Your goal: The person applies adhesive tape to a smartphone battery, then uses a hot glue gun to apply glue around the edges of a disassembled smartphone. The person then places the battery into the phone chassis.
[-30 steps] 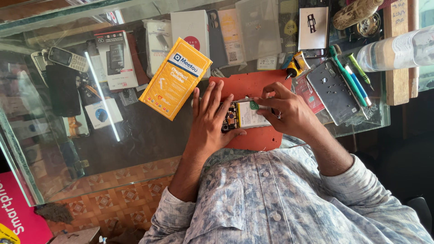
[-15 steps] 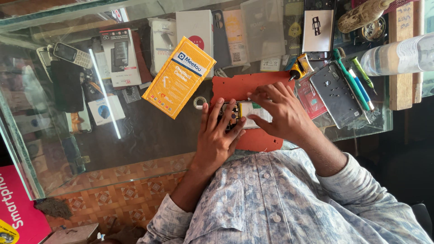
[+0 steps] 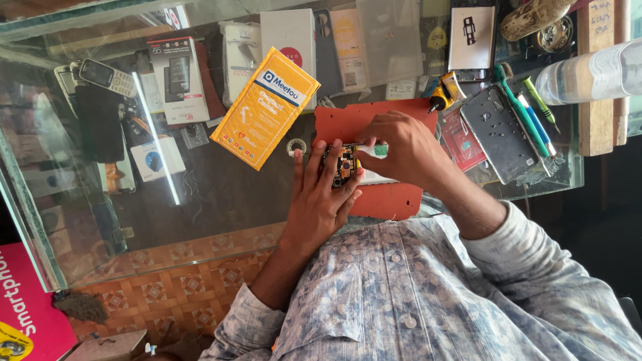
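My left hand (image 3: 319, 200) lies flat on a red work mat (image 3: 341, 120), fingers pressed around a small opened phone with its circuit board (image 3: 342, 166) showing. My right hand (image 3: 403, 148) reaches in from the right and pinches a thin green-handled tool (image 3: 379, 150) whose tip sits at the board. Both hands touch the phone. Part of the phone is hidden under my fingers.
An orange box (image 3: 265, 107) and a small ring (image 3: 296, 146) lie left of the mat on the glass counter (image 3: 200, 194). A phone back cover (image 3: 500, 134), brushes (image 3: 528, 113), a yellow screwdriver (image 3: 444, 95) and a plastic bottle (image 3: 595, 70) lie to the right. Phones and boxes sit under the glass.
My right hand has shifted a little left, closer over the board. My left hand keeps its hold on the phone. The view has shifted slightly.
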